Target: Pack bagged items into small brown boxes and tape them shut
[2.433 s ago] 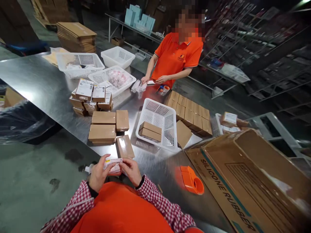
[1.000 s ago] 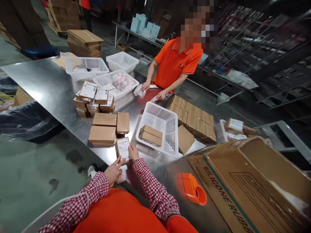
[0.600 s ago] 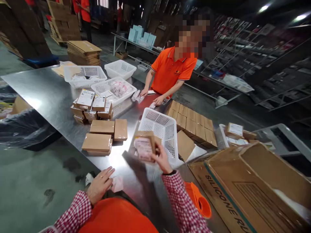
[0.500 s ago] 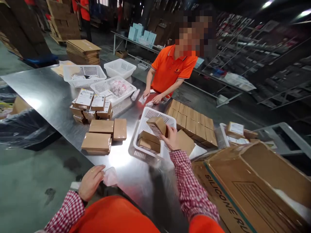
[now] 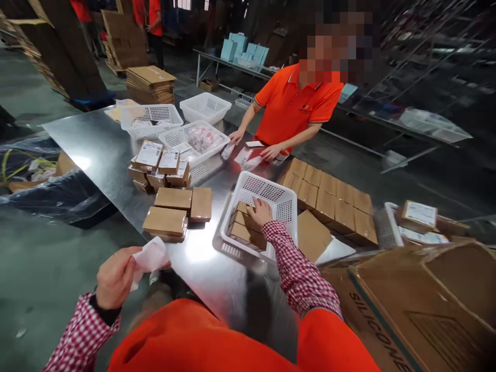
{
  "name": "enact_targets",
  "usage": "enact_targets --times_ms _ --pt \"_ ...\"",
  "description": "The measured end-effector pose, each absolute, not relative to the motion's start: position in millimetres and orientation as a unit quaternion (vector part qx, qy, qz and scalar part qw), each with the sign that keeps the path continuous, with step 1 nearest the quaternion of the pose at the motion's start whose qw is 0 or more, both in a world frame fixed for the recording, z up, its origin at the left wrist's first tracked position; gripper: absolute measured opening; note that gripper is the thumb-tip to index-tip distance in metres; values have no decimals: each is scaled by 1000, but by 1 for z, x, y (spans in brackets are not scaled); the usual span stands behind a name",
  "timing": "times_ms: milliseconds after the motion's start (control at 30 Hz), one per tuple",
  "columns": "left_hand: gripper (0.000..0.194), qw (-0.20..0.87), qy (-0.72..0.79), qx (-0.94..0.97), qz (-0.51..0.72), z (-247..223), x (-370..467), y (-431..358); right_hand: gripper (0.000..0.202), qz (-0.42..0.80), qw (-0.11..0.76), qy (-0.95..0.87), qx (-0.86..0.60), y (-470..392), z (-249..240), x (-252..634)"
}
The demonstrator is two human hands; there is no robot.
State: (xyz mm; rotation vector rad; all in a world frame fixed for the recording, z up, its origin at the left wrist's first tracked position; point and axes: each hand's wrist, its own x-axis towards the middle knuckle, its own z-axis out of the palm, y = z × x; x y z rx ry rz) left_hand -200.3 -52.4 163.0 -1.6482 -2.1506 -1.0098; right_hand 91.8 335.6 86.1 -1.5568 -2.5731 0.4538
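Note:
Pinched in my left hand (image 5: 115,274) is a thin, crumpled white-pink sheet (image 5: 152,254), held off the near edge of the table. My right hand (image 5: 261,212) reaches into a white perforated basket (image 5: 289,199), its fingers apart and touching the end of the farthest small cardboard box (image 5: 243,207). Several such boxes lie side by side in that basket. Left of it, small brown cardboard boxes (image 5: 165,221) sit on the metal table (image 5: 217,281). Behind them stands a pile of boxes with white labels (image 5: 149,153).
Across the table a co-worker (image 5: 296,106) in orange handles small clear packets (image 5: 248,159). Rows of brown boxes (image 5: 329,199) stand right of the basket. A large open carton (image 5: 387,305) is at near right. More white baskets (image 5: 205,107) sit at the far side.
My right hand has lowered the cardboard box into the basket beside the others, and its fingers have loosened. My left hand has lifted the thin sheet and drawn it left, off the table edge.

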Motion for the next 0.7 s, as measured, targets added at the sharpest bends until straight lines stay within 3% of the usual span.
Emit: enact_targets --times_ms 100,200,233,300,367,467,600,700 --pt "29 103 -737 -543 -390 184 -190 -46 69 365 181 -854 -323 263 105 43" --pt "30 57 -744 -509 -429 198 -191 -42 98 545 140 -824 -63 166 121 -10" --pt "32 42 -752 -493 -435 200 -195 -42 94 582 120 -804 -33 137 123 -25" --pt "35 26 -776 -455 -436 200 -209 -42 59 660 100 -743 -50 93 124 -48" --pt "36 45 -798 -417 -432 194 -225 -44 42 722 112 -675 -104 71 120 -61" --pt "42 13 -779 -449 -438 177 -234 -51 37 760 151 -611 -160 61 114 -66" --pt "38 -216 -711 -486 -459 148 -214 -60 30 745 158 -609 -223 56 114 -69" --pt "31 -297 -712 -383 -507 132 -206 -61 26 677 200 -643 -297 52 116 -75"
